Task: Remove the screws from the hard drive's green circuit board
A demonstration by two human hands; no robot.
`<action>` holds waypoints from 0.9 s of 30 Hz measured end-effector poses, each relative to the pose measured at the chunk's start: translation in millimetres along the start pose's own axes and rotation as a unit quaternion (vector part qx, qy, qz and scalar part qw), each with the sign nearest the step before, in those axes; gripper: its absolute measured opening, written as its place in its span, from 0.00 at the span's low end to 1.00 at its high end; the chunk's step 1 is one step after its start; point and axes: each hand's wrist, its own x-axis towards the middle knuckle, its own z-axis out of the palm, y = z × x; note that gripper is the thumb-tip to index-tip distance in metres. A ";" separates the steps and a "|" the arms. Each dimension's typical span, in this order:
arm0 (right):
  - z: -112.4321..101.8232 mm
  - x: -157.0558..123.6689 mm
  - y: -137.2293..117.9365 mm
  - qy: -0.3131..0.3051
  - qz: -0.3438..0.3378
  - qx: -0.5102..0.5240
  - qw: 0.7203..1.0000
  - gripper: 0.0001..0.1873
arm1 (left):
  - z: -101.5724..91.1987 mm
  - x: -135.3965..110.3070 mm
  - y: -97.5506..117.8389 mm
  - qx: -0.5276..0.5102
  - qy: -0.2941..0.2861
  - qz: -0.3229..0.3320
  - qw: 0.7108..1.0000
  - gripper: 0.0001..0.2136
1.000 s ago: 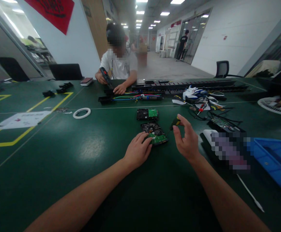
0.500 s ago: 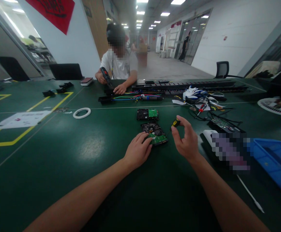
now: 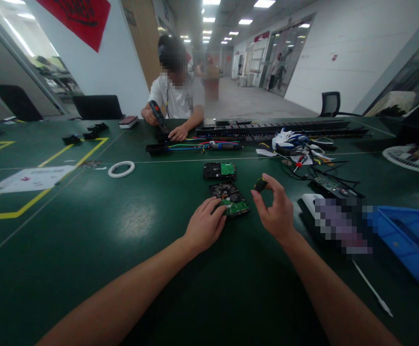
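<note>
A hard drive (image 3: 226, 193) lies on the green table with its green circuit board (image 3: 236, 207) facing up. My left hand (image 3: 206, 222) grips the near left side of this drive, fingertips resting at the board's edge. My right hand (image 3: 276, 206) is closed in a pinch on the short black-and-yellow handle of a screwdriver (image 3: 260, 184). Its thin shaft points down and left toward the drive's right edge; the tip is too small to make out. Just beyond, a second hard drive (image 3: 219, 171) with a green board lies flat.
A blue tray (image 3: 411, 240) and a pixelated object (image 3: 339, 223) are on the right. Cables, white-blue gloves (image 3: 288, 138) and a red screwdriver (image 3: 299, 163) lie farther back. A white ring (image 3: 121, 169) is left. Across the table, a person (image 3: 176, 96) holds a power driver (image 3: 158, 113).
The screwdriver handle has turned between my right fingers, showing more black and less yellow. My left hand and the drives stay put. Figures by the far glass door have changed.
</note>
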 end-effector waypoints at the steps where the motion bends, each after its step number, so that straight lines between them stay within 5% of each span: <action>1: -0.2 0.1 -0.4 0.000 -0.003 -0.005 1.000 0.33 | 0.0 -0.1 -0.2 0.000 0.000 0.000 1.000 0.16; 27: -4.5 3.7 -2.8 -0.001 0.004 0.024 1.000 0.30 | 0.9 -0.1 -0.2 -0.012 0.008 0.000 1.000 0.16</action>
